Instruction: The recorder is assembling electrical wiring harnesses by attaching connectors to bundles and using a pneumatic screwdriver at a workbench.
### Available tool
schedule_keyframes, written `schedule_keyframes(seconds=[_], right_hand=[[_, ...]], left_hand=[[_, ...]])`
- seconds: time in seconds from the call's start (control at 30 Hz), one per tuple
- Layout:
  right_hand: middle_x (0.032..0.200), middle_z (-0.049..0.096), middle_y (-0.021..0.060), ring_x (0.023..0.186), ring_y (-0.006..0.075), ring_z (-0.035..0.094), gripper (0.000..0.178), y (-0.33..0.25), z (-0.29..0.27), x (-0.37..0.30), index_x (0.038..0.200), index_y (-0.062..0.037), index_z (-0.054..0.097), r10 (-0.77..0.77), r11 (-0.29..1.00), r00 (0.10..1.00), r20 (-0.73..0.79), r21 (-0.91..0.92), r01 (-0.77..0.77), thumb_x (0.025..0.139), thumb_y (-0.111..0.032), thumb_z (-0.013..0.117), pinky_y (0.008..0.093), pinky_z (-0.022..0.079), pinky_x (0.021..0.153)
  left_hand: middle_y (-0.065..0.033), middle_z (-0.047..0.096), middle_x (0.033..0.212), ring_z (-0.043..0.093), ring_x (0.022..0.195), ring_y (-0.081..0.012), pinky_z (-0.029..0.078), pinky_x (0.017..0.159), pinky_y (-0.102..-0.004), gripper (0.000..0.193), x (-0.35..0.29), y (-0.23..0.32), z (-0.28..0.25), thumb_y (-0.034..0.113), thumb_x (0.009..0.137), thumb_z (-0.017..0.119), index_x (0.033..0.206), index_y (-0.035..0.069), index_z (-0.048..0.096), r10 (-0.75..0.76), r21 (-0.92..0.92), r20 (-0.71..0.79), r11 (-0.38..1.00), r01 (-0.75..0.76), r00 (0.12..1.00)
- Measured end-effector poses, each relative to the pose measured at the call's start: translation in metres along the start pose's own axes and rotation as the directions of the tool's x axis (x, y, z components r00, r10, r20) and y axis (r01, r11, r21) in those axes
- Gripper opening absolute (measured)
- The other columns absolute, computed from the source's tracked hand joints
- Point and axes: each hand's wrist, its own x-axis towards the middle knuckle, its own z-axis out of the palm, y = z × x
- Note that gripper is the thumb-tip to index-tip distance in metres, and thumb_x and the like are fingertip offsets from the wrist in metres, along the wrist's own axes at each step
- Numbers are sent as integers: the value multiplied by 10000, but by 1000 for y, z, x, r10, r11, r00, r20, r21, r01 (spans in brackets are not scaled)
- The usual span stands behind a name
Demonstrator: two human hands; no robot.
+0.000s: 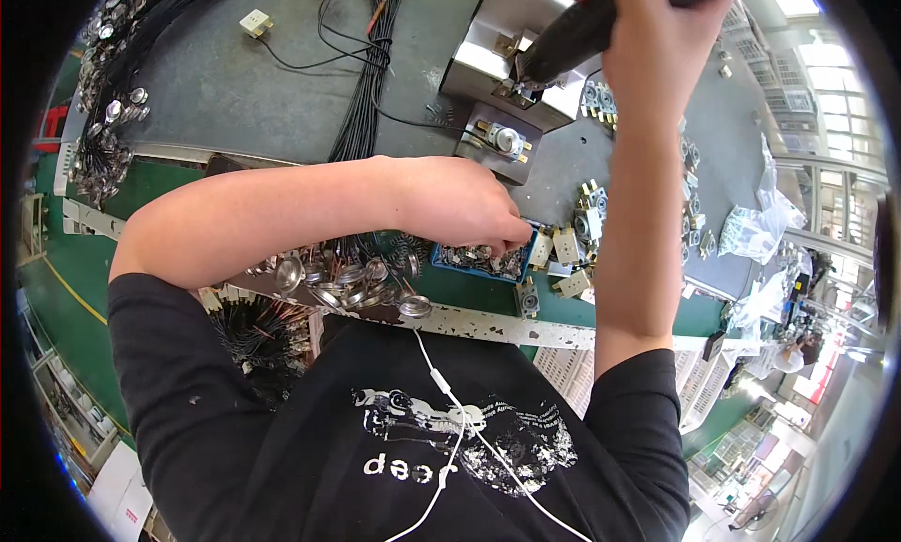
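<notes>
My left hand reaches across to a small blue tray of little metal parts. Its fingertips dip in over the right side with the fingers bent together; whatever they pinch is hidden. Up at the top, my right hand wraps round a black power screwdriver, whose tip points down-left at a bent metal fixture. Just in front of that, a round-topped component with brass terminals sits on a metal block, and a black wire runs to it from the left.
A bundle of black wires crosses the grey bench. Round metal caps on wires are heaped near the front edge; more hang at far left. White connector blocks lie right of the tray, and plastic bags lie farther right.
</notes>
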Motion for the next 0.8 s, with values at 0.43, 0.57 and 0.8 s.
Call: schedule_keyframes(seconds=[0.43, 0.57, 0.8], right_hand=[[830, 699, 105, 560, 125, 624, 201, -37, -9, -14, 1072, -20, 615, -360, 932, 922, -140, -9, 363, 924, -106, 721, 263, 519, 498], [845, 696, 119, 549, 131, 616, 118, -27, -13, -16, 1035, -7, 611, -260, 965, 964, -63, -65, 256, 958, -68, 676, 257, 513, 499], [746, 637, 75, 521, 133, 575, 157, -1, -5, -15, 1069, 27, 598, 32, 178, 986, 162, 970, -165, 947, -16, 688, 259, 456, 473]], left_hand=[[-87, 668, 927, 676, 942, -305, 542, 801, -454, 149, -6, 1, -7, 205, 957, 637, 1021, 71, 652, -39, 7, 18, 999, 39, 999], [-92, 680, 946, 678, 943, -313, 548, 813, -454, 152, -11, 1, -7, 193, 951, 634, 1025, 67, 677, -83, 6, 52, 997, 83, 995], [-100, 689, 941, 682, 939, -329, 554, 821, -456, 152, -12, 2, -9, 185, 938, 640, 1029, 75, 691, -78, -17, 34, 997, 79, 996]])
